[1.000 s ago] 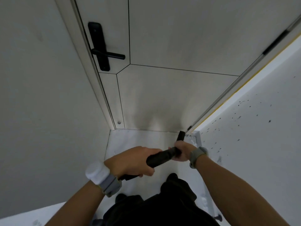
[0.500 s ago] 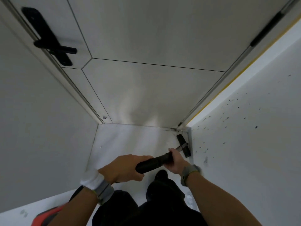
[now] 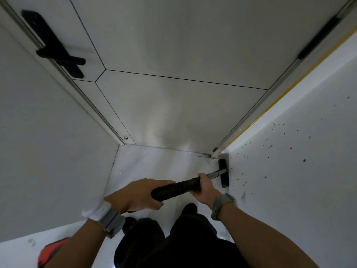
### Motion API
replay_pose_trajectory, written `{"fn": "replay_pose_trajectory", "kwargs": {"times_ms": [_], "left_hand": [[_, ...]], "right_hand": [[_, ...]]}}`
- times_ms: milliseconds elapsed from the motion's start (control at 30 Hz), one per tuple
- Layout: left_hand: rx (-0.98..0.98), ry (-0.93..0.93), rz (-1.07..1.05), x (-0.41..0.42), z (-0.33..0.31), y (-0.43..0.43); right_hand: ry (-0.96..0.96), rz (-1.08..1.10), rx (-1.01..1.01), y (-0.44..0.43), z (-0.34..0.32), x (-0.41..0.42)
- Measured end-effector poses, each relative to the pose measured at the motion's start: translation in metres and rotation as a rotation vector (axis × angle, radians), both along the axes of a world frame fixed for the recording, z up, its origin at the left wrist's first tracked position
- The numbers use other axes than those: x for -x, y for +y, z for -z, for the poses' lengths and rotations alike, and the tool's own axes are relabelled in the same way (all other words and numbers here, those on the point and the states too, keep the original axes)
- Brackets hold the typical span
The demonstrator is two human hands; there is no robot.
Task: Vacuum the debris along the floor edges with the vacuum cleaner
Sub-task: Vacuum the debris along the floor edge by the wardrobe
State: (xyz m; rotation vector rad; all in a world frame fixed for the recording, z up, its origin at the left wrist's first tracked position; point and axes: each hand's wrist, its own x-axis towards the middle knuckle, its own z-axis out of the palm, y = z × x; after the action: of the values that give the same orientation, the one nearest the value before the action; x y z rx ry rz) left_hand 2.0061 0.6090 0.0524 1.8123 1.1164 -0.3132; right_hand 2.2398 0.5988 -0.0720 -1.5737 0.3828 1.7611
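At the far right corner of the floor (image 3: 154, 163), your nozzle (image 3: 223, 173) sits against the wall (image 3: 289, 180). Left hand (image 3: 135, 194) and right hand (image 3: 204, 187) both grasp the tube (image 3: 177, 187). Edge pass judged under way; next, draw it back along that edge, kept flush.

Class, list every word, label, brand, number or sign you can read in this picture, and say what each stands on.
None can be read.
The door handle, vacuum wand and red object show no legible marks.
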Motion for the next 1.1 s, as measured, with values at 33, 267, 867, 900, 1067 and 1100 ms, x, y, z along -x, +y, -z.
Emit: {"fn": "replay_pose_trajectory", "kwargs": {"times_ms": [33,267,867,900,1067,1100], "left_hand": [[0.0,-0.003,-0.019,0.007,-0.001,-0.001],[-0.012,0.001,-0.04,0.061,-0.033,0.008],[0.025,-0.077,0.057,0.109,0.008,0.002],[0.021,-0.075,0.083,0.098,0.009,0.004],[0.031,-0.109,0.135,0.049,0.013,0.008],[0.037,-0.111,0.132,0.046,0.014,0.008]], "right_hand": [[0.004,-0.014,-0.007,0.002,-0.001,0.007],[0.069,-0.001,-0.046,0.015,-0.017,0.071],[0.005,-0.009,-0.007,0.004,0.001,0.116],[-0.007,0.021,-0.01,0.002,0.001,0.106],[-0.062,0.125,0.004,-0.006,0.0,0.056],[-0.065,0.13,0.009,-0.008,0.0,0.052]]}}
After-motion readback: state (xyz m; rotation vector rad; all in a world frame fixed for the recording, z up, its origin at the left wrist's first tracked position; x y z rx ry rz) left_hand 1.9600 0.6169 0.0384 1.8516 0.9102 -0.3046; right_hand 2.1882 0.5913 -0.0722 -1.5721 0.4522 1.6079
